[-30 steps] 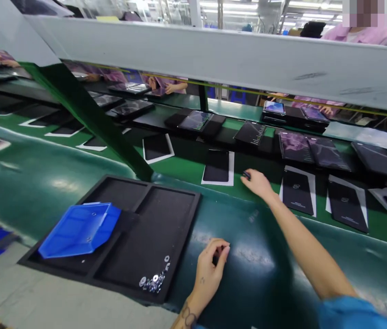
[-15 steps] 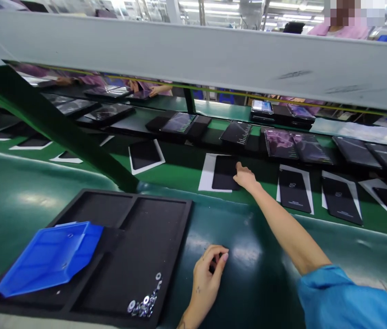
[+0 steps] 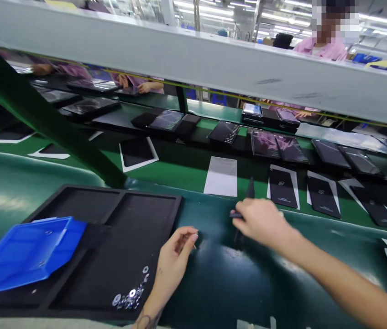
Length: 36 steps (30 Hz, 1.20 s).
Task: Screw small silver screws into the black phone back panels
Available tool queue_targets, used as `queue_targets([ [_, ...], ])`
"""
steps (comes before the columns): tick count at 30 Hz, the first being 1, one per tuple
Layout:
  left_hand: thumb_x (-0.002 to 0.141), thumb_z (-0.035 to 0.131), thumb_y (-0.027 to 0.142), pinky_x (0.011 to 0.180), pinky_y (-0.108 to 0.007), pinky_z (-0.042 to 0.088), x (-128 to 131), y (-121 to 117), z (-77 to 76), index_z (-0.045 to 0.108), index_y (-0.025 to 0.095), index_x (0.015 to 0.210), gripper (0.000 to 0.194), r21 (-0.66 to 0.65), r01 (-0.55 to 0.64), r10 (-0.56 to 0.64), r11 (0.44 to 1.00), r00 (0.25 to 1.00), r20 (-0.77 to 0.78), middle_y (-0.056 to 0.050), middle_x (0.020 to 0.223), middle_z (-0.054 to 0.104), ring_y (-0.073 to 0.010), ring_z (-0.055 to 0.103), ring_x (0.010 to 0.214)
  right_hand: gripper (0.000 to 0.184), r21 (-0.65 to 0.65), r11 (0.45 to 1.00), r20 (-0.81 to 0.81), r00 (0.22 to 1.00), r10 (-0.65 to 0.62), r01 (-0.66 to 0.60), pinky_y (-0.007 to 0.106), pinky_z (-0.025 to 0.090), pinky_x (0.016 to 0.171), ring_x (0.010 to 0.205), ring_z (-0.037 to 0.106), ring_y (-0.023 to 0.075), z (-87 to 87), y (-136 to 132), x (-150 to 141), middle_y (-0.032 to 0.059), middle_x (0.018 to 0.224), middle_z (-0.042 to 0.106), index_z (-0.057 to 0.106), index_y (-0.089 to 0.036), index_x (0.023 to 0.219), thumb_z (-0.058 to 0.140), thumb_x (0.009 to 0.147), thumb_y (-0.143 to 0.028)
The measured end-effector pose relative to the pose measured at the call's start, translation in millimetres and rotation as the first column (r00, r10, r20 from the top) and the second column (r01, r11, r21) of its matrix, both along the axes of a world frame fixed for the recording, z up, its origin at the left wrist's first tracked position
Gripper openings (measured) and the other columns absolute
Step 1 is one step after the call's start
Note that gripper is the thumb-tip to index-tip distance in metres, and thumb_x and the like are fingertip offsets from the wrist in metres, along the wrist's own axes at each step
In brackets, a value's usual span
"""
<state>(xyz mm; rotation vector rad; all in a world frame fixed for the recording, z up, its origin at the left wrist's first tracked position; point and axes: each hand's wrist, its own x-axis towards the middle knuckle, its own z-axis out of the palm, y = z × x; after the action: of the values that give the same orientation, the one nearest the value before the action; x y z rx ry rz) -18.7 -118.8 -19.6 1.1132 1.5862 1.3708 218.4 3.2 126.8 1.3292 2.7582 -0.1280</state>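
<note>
My right hand (image 3: 262,221) grips a thin black panel (image 3: 251,188), tilted nearly edge-on above the green bench. Behind it, a white sheet (image 3: 221,178) lies bare on the green belt. My left hand (image 3: 176,253) is pinched beside the black tray, thumb against fingertips. Something tiny seems to stick out of that pinch, too small to name. Small shiny ring-shaped metal parts (image 3: 132,294) are heaped in the near right corner of the divided black tray (image 3: 114,249). A blue plastic bin (image 3: 25,256) rests tilted on the tray's left side.
Several black panels (image 3: 283,186) lie on white sheets along the belt. Black-screened devices (image 3: 224,132) sit in a row behind them. A green slanted post (image 3: 53,119) and a white overhead beam (image 3: 180,55) cross the view. Co-workers in pink sleeves (image 3: 73,71) stand opposite.
My right hand has lifted the black panel off its white sheet and drawn it toward me, tilting it. My left hand stays pinched near the tray. The view has shifted slightly right.
</note>
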Motion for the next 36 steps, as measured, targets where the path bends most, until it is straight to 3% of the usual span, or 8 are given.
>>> queue_targets([
  [5,0.096,0.072,0.052,0.077,-0.029,0.058,-19.8,26.7,17.0,0.079,0.021,0.098,0.032,-0.038,0.155,-0.159,0.987,0.969,-0.190,-0.007,0.098,0.079,-0.0202,0.072,0.084,0.029,-0.251,0.949,-0.042,0.981,0.188,-0.193,0.038,0.051,0.070,0.089,0.080,0.0337,-78.6,-57.7,-46.0,0.0152,0.106,0.081,0.079,-0.015,0.110,0.071,0.101,-0.041],
  [10,0.095,0.072,0.048,0.075,-0.029,0.054,-23.1,50.3,8.4,0.078,0.021,0.101,0.028,-0.092,0.201,-0.219,0.975,0.929,-0.298,-0.004,0.091,0.077,-0.0187,0.067,0.079,0.032,-0.362,0.918,-0.376,0.927,0.015,-0.161,0.034,0.051,0.070,0.086,0.077,0.0273,-112.0,-33.6,-36.5,0.0085,0.099,0.080,0.071,-0.021,0.132,0.065,0.104,-0.037],
  [12,0.095,0.072,0.044,0.075,-0.029,0.052,-21.4,60.0,2.0,0.076,0.021,0.103,0.025,-0.131,0.234,-0.264,0.963,0.912,-0.314,-0.003,0.089,0.076,-0.0179,0.066,0.078,0.030,-0.521,0.846,-0.673,0.664,-0.325,-0.114,0.027,0.047,0.060,0.066,0.067,0.0171,-119.7,-3.4,-19.1,0.0000,0.080,0.071,0.070,-0.024,0.127,0.062,0.106,-0.044],
  [14,0.097,0.070,0.041,0.074,-0.029,0.049,-18.3,71.0,-3.5,0.076,0.021,0.099,0.021,-0.173,0.272,-0.317,0.947,0.884,-0.342,-0.002,0.087,0.074,-0.0172,0.063,0.075,0.027,-0.667,0.721,-0.744,0.116,-0.658,-0.185,0.021,0.031,0.044,0.046,0.042,0.0092,-132.9,26.9,1.0,-0.0078,0.064,0.052,0.070,-0.024,0.112,0.069,0.100,-0.049],
  [16,0.099,0.069,0.037,0.075,-0.030,0.049,-13.9,83.4,-7.5,0.076,0.021,0.096,0.018,-0.219,0.296,-0.362,0.930,0.844,-0.395,-0.003,0.088,0.073,-0.0178,0.061,0.077,0.026,-0.674,0.667,-0.572,-0.348,-0.743,-0.318,0.018,0.018,0.037,0.042,0.023,0.0067,-149.6,48.3,20.6,-0.0117,0.059,0.037,0.064,-0.024,0.099,0.076,0.092,-0.047],
  [18,0.099,0.071,0.033,0.084,-0.034,0.051,-8.6,96.2,-9.6,0.079,0.022,0.097,0.014,-0.247,0.287,-0.374,0.925,0.794,-0.478,-0.006,0.100,0.073,-0.0218,0.062,0.091,0.027,-0.617,0.655,-0.397,-0.547,-0.737,-0.436,0.017,0.016,0.035,0.043,0.018,0.0061,-164.1,58.3,35.6,-0.0122,0.059,0.033,0.061,-0.024,0.091,0.081,0.086,-0.040],
  [24,0.096,0.078,0.028,0.118,-0.055,0.038,0.3,123.8,-5.9,0.082,0.025,0.097,0.005,-0.354,0.277,-0.447,0.894,0.630,-0.636,-0.008,0.118,0.060,-0.0317,0.053,0.125,0.022,-0.598,0.583,-0.324,-0.500,-0.803,-0.549,0.014,0.020,0.035,0.042,0.023,0.0042,-172.0,58.3,38.5,-0.0109,0.060,0.041,0.064,-0.022,0.093,0.082,0.088,-0.034],
  [36,0.082,0.091,0.039,0.113,-0.058,0.043,1.3,183.2,28.4,0.066,0.026,0.108,0.038,-0.704,0.286,-0.758,0.650,0.303,-0.577,-0.011,0.133,0.045,-0.0380,0.042,0.129,0.021,-0.645,0.577,-0.372,-0.454,-0.810,-0.501,0.017,0.018,0.037,0.041,0.020,0.0058,-167.7,58.1,31.4,-0.0115,0.056,0.038,0.062,-0.024,0.096,0.079,0.089,-0.036],
])
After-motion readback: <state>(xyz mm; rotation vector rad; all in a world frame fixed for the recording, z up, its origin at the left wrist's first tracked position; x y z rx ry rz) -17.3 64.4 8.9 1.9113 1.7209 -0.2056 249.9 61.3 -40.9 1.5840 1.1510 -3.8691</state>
